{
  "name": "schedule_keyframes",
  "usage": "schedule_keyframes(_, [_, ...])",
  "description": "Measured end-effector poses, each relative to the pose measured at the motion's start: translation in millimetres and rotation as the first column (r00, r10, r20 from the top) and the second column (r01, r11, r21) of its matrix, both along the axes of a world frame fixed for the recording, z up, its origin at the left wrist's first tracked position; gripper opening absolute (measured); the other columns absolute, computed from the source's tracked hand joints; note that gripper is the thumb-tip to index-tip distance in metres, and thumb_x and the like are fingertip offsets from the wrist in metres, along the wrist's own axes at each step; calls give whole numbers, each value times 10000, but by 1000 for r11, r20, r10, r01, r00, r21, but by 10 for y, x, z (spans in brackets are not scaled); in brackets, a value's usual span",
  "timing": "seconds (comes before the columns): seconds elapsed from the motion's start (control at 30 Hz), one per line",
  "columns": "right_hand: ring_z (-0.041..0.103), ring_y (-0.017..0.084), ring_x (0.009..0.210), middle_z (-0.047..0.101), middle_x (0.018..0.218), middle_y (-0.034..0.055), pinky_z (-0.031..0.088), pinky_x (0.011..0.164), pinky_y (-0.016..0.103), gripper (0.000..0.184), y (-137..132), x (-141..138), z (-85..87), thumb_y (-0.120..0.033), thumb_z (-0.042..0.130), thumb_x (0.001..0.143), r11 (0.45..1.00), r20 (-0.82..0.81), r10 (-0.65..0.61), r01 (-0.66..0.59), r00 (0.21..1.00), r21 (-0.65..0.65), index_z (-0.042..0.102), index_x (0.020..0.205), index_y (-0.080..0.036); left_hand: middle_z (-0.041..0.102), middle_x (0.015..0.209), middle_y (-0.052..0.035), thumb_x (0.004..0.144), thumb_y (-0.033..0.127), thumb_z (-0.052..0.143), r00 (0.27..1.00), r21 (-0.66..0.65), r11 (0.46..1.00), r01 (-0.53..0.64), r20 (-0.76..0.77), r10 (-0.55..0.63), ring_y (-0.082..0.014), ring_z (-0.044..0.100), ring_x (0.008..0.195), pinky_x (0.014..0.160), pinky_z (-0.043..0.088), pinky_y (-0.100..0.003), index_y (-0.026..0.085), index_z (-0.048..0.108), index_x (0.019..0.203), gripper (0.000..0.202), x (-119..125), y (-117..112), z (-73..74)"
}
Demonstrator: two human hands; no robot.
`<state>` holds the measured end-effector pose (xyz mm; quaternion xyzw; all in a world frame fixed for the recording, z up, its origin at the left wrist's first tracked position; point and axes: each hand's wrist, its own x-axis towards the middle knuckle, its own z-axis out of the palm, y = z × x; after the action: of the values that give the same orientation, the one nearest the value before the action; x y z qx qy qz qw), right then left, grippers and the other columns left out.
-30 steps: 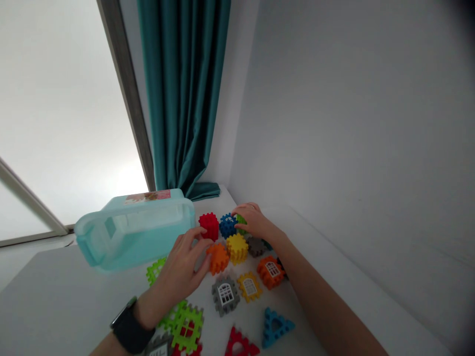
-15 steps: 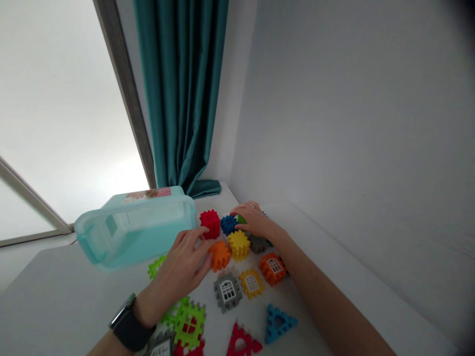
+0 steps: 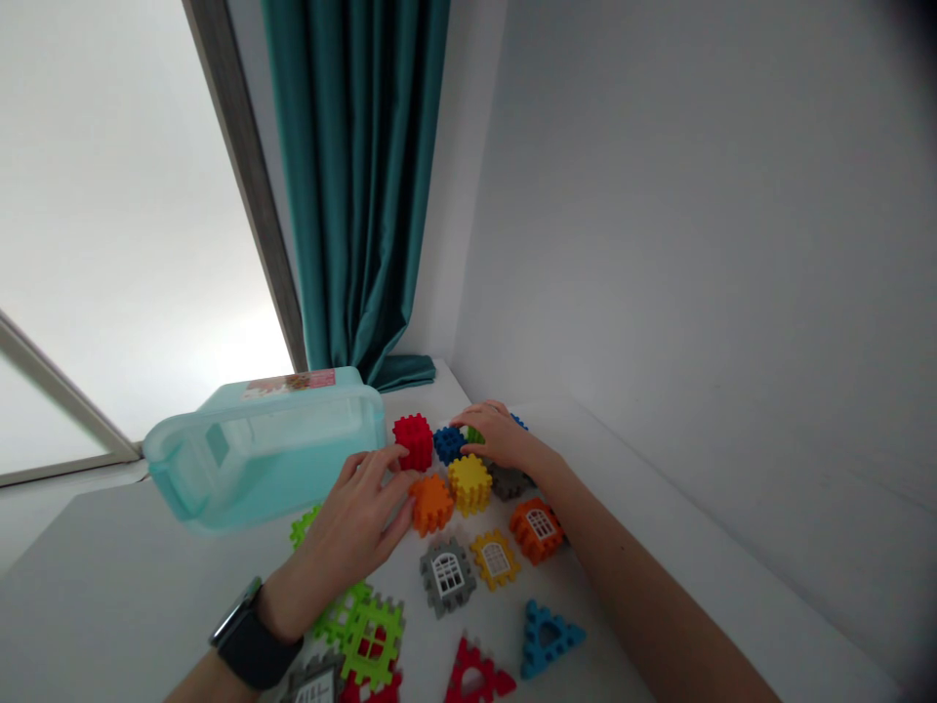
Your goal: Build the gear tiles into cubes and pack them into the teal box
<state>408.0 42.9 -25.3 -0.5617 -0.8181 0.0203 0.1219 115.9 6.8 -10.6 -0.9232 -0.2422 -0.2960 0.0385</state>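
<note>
My left hand [image 3: 366, 517] hovers beside a red stack of toothed building blocks [image 3: 414, 442] and an orange stack [image 3: 431, 504]. Its fingers are apart, with the fingertips at or very near both stacks and nothing visibly held. Farther back, my right hand [image 3: 502, 434] curls its thumb and fingers round the green building blocks [image 3: 474, 435], which it mostly hides. A blue stack [image 3: 449, 444] sits just left of that hand. In front of it stand a yellow stack [image 3: 469, 483] and dark grey blocks [image 3: 509, 480], partly under the wrist.
A translucent teal bin [image 3: 270, 469] lies on its side at left. Nearer are a grey window block [image 3: 447, 576], a yellow one [image 3: 496, 559], an orange one [image 3: 538, 530], blue [image 3: 549, 637] and red [image 3: 477, 674] triangles, and lime blocks [image 3: 370, 640]. A wall [image 3: 695, 293] rises at right.
My left hand has shifted very slightly, its fingers still by the red and orange stacks. The right hand stays at the green blocks, and the blocks keep their arrangement.
</note>
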Motion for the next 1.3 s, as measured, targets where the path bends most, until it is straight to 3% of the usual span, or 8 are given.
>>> schedule_keyframes(0.23, [562,268,1239,678,1256,101,359,1076,460,377,11,32,40,-283,724,825,1000,-46,16,-16,999,-2,682,1197,-243,559,1235,-142,933,166,471,1000,-9,1000,-1,-19,1,-279,559,1114,944,429,-472,197,602,1126,236,-27,46,-28])
schedule_keyframes(0.4, [573,261,1237,677,1268,87,391,1083,456,336,-53,13,206,-274,653,862,999,-177,45,-47,983,-4,684,1195,-240,566,1252,-127,927,186,491,999,-81,996,-28,34,31,-270,565,1121,947,438,-443,203,596,1157,253,-45,73,-7])
schedule_keyframes(0.53, [597,232,1208,672,1279,63,428,1073,416,330,-188,-120,413,-313,589,904,992,-344,100,-120,934,-37,667,1218,-246,626,1155,-94,946,230,480,999,-203,979,-11,34,18,-257,594,1073,918,459,-408,209,594,1145,230,-106,122,101])
schedule_keyframes(0.73, [601,212,1209,656,1310,36,430,1086,394,359,-395,-428,574,-308,569,917,964,-433,151,-230,889,-135,632,1268,-266,676,1092,-57,960,324,478,984,-400,916,-35,-171,-37,-221,640,960,856,480,-345,238,604,1151,244,-447,249,323])
schedule_keyframes(0.9, [606,221,1188,661,1299,47,449,1055,402,325,-542,-747,556,-288,533,945,951,-353,210,-274,912,-143,635,1251,-255,694,1142,-52,875,321,569,912,-545,802,-246,-410,1,-225,665,946,790,497,-300,255,609,1198,333,-882,283,428])
schedule_keyframes(1.03, [604,238,1146,689,1217,87,438,1035,431,290,-695,-1068,520,-224,529,951,931,-200,352,-364,914,-26,653,1212,-206,723,1028,-47,801,306,634,841,-537,735,-415,-535,83,-229,679,859,715,499,-293,256,636,1153,356,-992,248,445])
schedule_keyframes(1.17, [613,229,1081,708,1122,76,409,1038,447,215,-830,-1341,451,-182,564,939,887,-63,461,-461,885,22,680,1119,-205,732,990,-74,747,267,665,759,-441,744,-503,-637,136,-270,690,847,695,502,-329,230,657,1073,328,-903,197,372])
schedule_keyframes(1.3, [615,218,1064,718,1051,41,364,1073,455,190,-873,-1447,321,-123,566,934,875,38,484,-485,874,7,706,1001,-233,719,1009,-103,736,260,654,730,-367,776,-512,-663,168,-302,694,895,708,515,-361,209,647,1018,287,-831,164,273])
